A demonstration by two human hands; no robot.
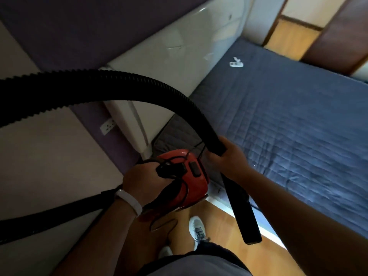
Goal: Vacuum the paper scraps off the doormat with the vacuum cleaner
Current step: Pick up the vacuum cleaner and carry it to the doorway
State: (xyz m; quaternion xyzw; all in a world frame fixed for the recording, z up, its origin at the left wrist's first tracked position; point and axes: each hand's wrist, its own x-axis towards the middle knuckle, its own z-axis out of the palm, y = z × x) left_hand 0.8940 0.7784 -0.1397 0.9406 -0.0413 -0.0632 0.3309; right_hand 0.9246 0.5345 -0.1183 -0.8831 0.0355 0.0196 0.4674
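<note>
Corrugated hose (99, 84) loops nearest. Left hand (141, 182) grips the vacuum cleaner (199, 186); right hand (229, 156) holds its nozzle (242, 212), tip pointing near. Paper scraps (236, 63) lie far on the apparent doormat (298, 126), nearer the right hand.

Dim, motion-blurred interior; the brightest light falls on the wooden floor (288, 36) top right, wide-angle edges bowing.
</note>
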